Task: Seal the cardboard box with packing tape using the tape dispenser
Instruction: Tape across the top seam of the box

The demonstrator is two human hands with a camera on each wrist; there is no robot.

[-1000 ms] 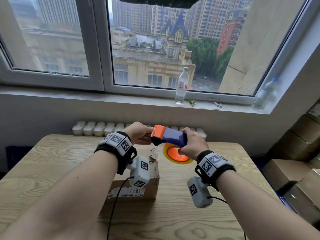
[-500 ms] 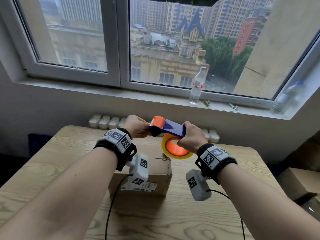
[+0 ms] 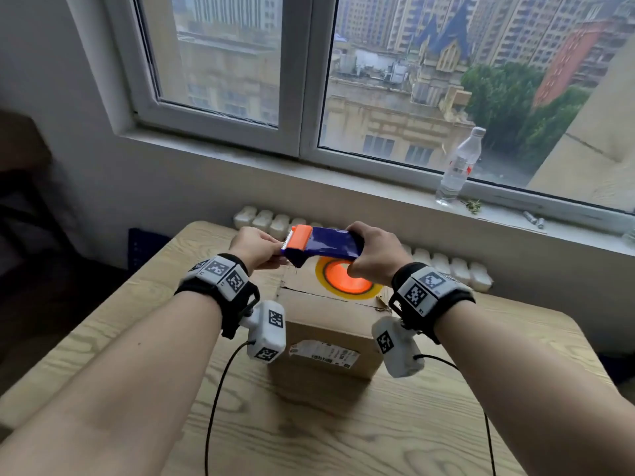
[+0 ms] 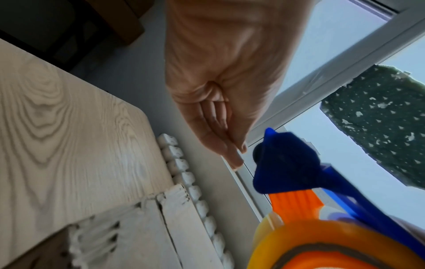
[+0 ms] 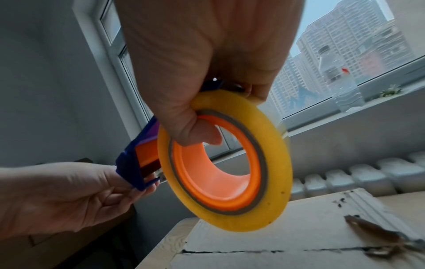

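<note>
A brown cardboard box (image 3: 326,324) stands on the wooden table (image 3: 103,338), its top flaps closed with a seam showing (image 5: 276,251). Above its far part I hold a blue and orange tape dispenser (image 3: 330,245) carrying a yellow tape roll (image 5: 271,163) with an orange core. My right hand (image 3: 374,255) grips the dispenser's rear and the roll, thumb inside the core. My left hand (image 3: 257,249) pinches thumb and fingers together at the dispenser's cutter end (image 4: 287,163), on the loose tape end. The clear tape itself hardly shows.
A water bottle (image 3: 458,166) stands on the windowsill behind the table, and a white radiator (image 3: 446,266) runs along the table's far edge. Cables hang from both wrist cameras over the near table. Dark furniture stands to the left.
Both hands and the dispenser have shifted from beside the box's right rear to above its top. My view has turned left and closer. Both grips are unchanged.
</note>
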